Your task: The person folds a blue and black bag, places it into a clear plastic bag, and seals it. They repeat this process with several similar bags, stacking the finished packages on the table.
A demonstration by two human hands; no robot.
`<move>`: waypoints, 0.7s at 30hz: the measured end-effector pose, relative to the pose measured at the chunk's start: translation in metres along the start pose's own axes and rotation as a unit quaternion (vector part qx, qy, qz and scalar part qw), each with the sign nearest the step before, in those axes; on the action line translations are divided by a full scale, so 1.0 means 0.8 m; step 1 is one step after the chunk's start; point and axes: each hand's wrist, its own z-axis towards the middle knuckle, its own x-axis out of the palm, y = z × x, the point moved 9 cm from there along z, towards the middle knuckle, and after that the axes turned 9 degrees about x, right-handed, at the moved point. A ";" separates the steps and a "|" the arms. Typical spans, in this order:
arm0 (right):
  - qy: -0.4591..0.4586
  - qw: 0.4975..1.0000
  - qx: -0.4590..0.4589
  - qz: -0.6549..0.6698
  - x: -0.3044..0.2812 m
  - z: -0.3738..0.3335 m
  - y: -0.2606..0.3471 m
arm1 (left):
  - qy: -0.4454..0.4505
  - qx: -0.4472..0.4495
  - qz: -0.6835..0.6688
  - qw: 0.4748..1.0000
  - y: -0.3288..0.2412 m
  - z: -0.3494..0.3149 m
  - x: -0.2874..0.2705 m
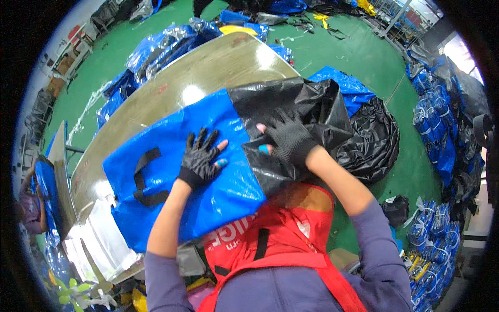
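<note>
A large bag of shiny sheet material lies flat on the table before me, its left part blue (166, 125) and its right part black (260, 166). A black strap handle (143, 177) is sewn on the blue part. My left hand (201, 158), in a black glove with bare thumb and forefinger tips, presses spread on the blue part. In a matching glove, my right hand (288, 138) lies with fingers apart on the black part. Both hands show blue wrapping on a finger. Creased black material bulges beyond the right hand, over the table's edge.
The worn table (228, 67) curves beyond the bag. Crumpled black material (371, 140) and a blue sheet (343, 86) lie at the right. Tied blue bundles (434, 125) line the far right; plastic-wrapped blue goods (156, 52) lie behind the table. Another person (32, 208) is at the far left.
</note>
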 end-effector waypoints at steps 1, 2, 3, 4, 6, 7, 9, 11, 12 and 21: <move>-0.041 0.997 -0.055 0.030 -0.022 -0.026 0.013 | -0.053 0.027 -0.006 0.998 -0.002 0.003 -0.001; -0.023 0.995 -0.087 0.047 -0.023 -0.060 0.025 | -0.063 0.028 -0.010 0.998 0.003 0.003 0.004; -0.083 0.989 -0.112 0.054 -0.030 -0.090 0.037 | -0.036 0.011 -0.008 0.999 0.010 -0.001 0.013; -0.154 0.977 -0.141 0.045 -0.036 -0.118 0.045 | -0.075 0.033 -0.034 0.996 0.010 -0.005 0.003; -0.181 0.977 -0.109 0.018 -0.022 -0.136 0.037 | -0.050 0.072 -0.083 0.993 0.005 -0.007 -0.005; -0.192 0.973 -0.123 0.019 -0.021 -0.136 0.037 | -0.028 0.093 -0.076 0.992 -0.001 -0.004 -0.010; -0.219 0.955 -0.190 0.064 -0.043 -0.115 0.037 | -0.009 0.157 -0.052 0.986 -0.023 0.003 -0.025; -0.143 0.974 -0.172 0.019 -0.063 -0.046 0.025 | 0.031 0.257 -0.057 0.964 -0.059 0.008 -0.028; -0.059 0.988 -0.135 0.037 -0.067 0.001 0.012 | 0.047 0.245 -0.103 0.963 -0.064 0.015 -0.025; 0.156 0.987 0.023 0.024 0.058 0.201 -0.046 | 0.033 0.176 -0.268 0.947 -0.038 -0.099 -0.040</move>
